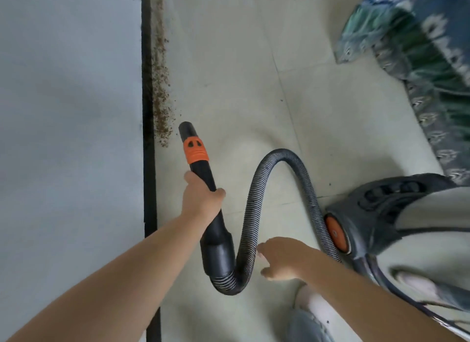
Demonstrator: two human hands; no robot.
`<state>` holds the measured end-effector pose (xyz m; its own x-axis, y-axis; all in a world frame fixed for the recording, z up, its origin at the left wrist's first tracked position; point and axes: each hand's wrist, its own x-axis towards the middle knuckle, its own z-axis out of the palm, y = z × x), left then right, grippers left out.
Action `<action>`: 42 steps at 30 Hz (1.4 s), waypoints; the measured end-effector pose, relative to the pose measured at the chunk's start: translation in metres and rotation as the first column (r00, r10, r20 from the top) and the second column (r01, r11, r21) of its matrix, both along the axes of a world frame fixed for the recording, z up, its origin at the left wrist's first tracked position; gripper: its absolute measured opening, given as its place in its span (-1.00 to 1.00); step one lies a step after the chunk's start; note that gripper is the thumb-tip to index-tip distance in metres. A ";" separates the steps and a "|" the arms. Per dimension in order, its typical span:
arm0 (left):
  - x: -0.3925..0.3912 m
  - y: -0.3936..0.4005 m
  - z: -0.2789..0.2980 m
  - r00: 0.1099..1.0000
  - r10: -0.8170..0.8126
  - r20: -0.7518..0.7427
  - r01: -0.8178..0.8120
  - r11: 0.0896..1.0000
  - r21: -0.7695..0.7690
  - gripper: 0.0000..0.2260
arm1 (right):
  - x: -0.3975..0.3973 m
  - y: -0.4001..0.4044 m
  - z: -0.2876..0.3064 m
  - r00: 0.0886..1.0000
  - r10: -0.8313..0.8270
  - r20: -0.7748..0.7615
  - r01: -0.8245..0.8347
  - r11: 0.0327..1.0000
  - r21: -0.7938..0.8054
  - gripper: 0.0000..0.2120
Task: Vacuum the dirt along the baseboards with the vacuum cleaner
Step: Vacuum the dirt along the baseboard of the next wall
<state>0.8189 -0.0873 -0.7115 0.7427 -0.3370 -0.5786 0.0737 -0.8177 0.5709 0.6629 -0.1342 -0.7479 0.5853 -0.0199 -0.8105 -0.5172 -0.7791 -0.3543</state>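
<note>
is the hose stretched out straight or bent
Bent. The ribbed hose loops down out of the nozzle handle gripped by the left hand, arches up, then drops to the vacuum body.

The wall [68, 138] is on the left, and the baseboard [148, 163] runs along its foot. The dirt [160, 87] lies on the floor [241, 74] just beside the baseboard. The vacuum nozzle [194, 148] is near the close end of the dirt, held by the left hand [201, 201]. The hose [254, 214] loops right to the vacuum cleaner [376, 214]. The right hand [282, 259] is just beside the hose. A patterned cloth [419, 61] lies far right.
</note>
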 end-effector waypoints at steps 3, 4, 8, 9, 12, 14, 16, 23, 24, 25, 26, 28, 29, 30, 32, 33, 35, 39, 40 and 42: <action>-0.002 -0.014 0.060 0.995 -0.067 0.070 0.066 0.997 0.027 -0.52 | -0.017 -0.020 0.056 0.999 -0.038 -0.016 0.037 0.999 -0.032 -0.63; -0.002 -0.019 0.082 0.987 -0.124 0.104 0.120 0.992 0.043 -0.53 | -0.020 -0.027 0.073 0.998 -0.054 -0.012 0.054 0.998 -0.035 -0.64; 0.000 -0.045 0.165 0.929 -0.331 0.168 0.321 0.943 0.081 -0.55 | -0.019 -0.058 0.148 0.995 -0.094 0.032 0.095 0.995 -0.029 -0.62; 0.003 -0.052 0.184 0.916 -0.358 0.179 0.347 0.934 0.088 -0.55 | -0.015 -0.068 0.166 0.995 -0.090 0.044 0.092 0.995 -0.034 -0.62; 0.017 -0.073 0.237 0.912 -0.344 0.224 0.330 0.939 0.100 -0.54 | -0.001 -0.096 0.222 0.996 -0.047 0.081 0.052 0.997 -0.064 -0.64; 0.030 -0.084 0.267 0.908 -0.317 0.272 0.300 0.948 0.103 -0.55 | 0.010 -0.115 0.256 0.993 -0.023 0.113 0.034 0.995 -0.095 -0.67; 0.045 -0.090 0.291 0.893 -0.323 0.313 0.302 0.946 0.116 -0.54 | 0.021 -0.131 0.284 0.991 -0.005 0.134 0.022 0.993 -0.120 -0.66; 0.093 -0.078 0.318 0.841 -0.459 0.284 0.376 0.876 0.302 -0.47 | 0.074 -0.168 0.328 0.987 0.030 0.159 -0.009 0.991 -0.130 -0.63; 0.100 -0.075 0.316 0.846 -0.456 0.275 0.371 0.875 0.310 -0.44 | 0.083 -0.171 0.330 0.987 0.027 0.159 -0.005 0.991 -0.132 -0.63; 0.108 -0.075 0.314 0.849 -0.457 0.266 0.369 0.873 0.320 -0.41 | 0.093 -0.175 0.332 0.987 0.019 0.159 0.002 0.991 -0.135 -0.64; 0.114 -0.076 0.312 0.848 -0.464 0.256 0.375 0.867 0.329 -0.39 | 0.102 -0.178 0.333 0.987 0.010 0.160 0.012 0.990 -0.138 -0.64; 0.125 -0.087 0.307 0.836 -0.498 0.230 0.412 0.847 0.335 -0.42 | 0.116 -0.184 0.332 0.988 -0.025 0.155 0.046 0.989 -0.138 -0.65; 0.128 -0.096 0.306 0.826 -0.518 0.220 0.435 0.836 0.334 -0.46 | 0.122 -0.188 0.330 0.987 -0.047 0.153 0.067 0.989 -0.133 -0.65; 0.130 -0.108 0.303 0.812 -0.545 0.210 0.464 0.820 0.335 -0.48 | 0.128 -0.193 0.327 0.986 -0.069 0.150 0.089 0.988 -0.128 -0.66; 0.126 -0.138 0.296 0.776 -0.607 0.169 0.534 0.776 0.335 -0.45 | 0.134 -0.203 0.318 0.980 -0.139 0.144 0.158 0.979 -0.132 -0.66; 0.121 -0.154 0.292 0.759 -0.635 0.146 0.567 0.754 0.332 -0.44 | 0.133 -0.210 0.312 0.972 -0.184 0.148 0.206 0.968 -0.144 -0.67; 0.105 -0.188 0.281 0.710 -0.696 0.109 0.635 0.700 0.328 -0.42 | 0.121 -0.227 0.299 0.940 -0.306 0.150 0.331 0.927 -0.179 -0.68; 0.051 -0.245 0.266 0.605 -0.791 0.090 0.747 0.603 0.281 -0.53 | 0.055 -0.257 0.288 0.826 -0.546 0.141 0.563 0.777 -0.283 -0.68; 0.030 -0.258 0.264 0.561 -0.823 0.089 0.786 0.564 0.253 -0.58 | 0.028 -0.264 0.289 0.785 -0.599 0.156 0.614 0.720 -0.323 -0.69; -0.015 -0.280 0.260 0.459 -0.886 0.068 0.869 0.463 0.176 -0.65 | -0.035 -0.269 0.294 0.689 -0.691 0.219 0.709 0.579 -0.403 -0.69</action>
<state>0.8037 -0.3671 -0.4513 0.1567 -0.8017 -0.5769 -0.7836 -0.4564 0.4215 0.6283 -0.4032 -0.4536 0.2661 -0.7669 -0.5840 -0.9623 -0.2470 -0.1141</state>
